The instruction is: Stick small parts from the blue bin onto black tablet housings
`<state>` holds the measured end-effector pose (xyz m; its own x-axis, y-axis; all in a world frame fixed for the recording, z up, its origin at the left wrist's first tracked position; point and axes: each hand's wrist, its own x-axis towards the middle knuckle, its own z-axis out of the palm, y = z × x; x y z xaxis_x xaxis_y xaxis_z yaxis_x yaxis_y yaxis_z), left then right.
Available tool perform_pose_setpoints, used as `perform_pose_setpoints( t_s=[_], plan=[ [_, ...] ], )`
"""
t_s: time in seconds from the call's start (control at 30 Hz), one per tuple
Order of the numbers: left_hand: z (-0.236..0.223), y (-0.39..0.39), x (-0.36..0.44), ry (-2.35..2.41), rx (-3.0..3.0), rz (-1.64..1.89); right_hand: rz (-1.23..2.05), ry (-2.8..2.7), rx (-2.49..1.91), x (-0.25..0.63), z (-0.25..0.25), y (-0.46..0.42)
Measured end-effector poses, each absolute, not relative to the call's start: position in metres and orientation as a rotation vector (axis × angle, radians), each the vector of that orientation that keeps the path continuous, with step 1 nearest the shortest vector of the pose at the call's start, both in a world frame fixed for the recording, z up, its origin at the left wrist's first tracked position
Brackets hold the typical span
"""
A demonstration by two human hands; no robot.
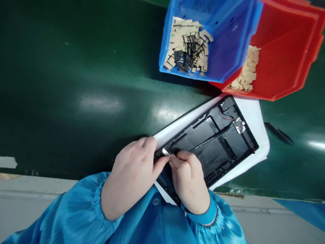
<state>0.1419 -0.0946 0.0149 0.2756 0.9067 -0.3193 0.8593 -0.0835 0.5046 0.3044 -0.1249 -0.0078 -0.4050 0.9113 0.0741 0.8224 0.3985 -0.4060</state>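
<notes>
Assembly state: black rectangular plastic housing (203,149) apparently part-fitted, with handwork at its left end.
From where I stand, the housing lies on a white sheet (256,118) by the front edge of the green desk (76,64). A small circuit board (239,125) already sits near its right end. The left hand (133,174) and right hand (190,179) meet beside a small shiny silver strip (165,151), judged unfinished; I cannot tell whether their fingers are clamped on anything. Loose pale pieces (191,44) lie unused in the blue plastic bin (223,44).
</notes>
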Motion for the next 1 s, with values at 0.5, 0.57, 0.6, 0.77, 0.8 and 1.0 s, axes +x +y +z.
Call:
perform_pose_setpoints(
  t_s=[0.5,0.57,0.6,0.77,0.8,1.0],
  plan=[
    [0.0176,-0.0929,0.1387,1.526,1.87,0.114,0.53,-2.28,-1.518,0.3072,-0.0109,-0.1279],
    [0.0169,-0.093,0.1379,1.526,1.868,0.104,0.517,-2.308,-1.502,0.3067,-0.01,-0.1268],
    [0.0165,-0.0931,0.1376,1.525,1.868,0.101,0.506,-2.322,-1.494,0.3065,-0.0096,-0.1262],
    [0.0166,-0.0932,0.1382,1.534,1.891,0.08,0.452,-2.369,-1.492,0.3059,-0.0088,-0.1249],
    [0.017,-0.0928,0.1386,1.539,1.895,0.076,0.448,-2.375,-1.494,0.3058,-0.0088,-0.1249],
    [0.0173,-0.0914,0.1409,1.548,1.906,0.079,0.433,-2.387,-1.514,0.3047,-0.0081,-0.1252]
  ],
)
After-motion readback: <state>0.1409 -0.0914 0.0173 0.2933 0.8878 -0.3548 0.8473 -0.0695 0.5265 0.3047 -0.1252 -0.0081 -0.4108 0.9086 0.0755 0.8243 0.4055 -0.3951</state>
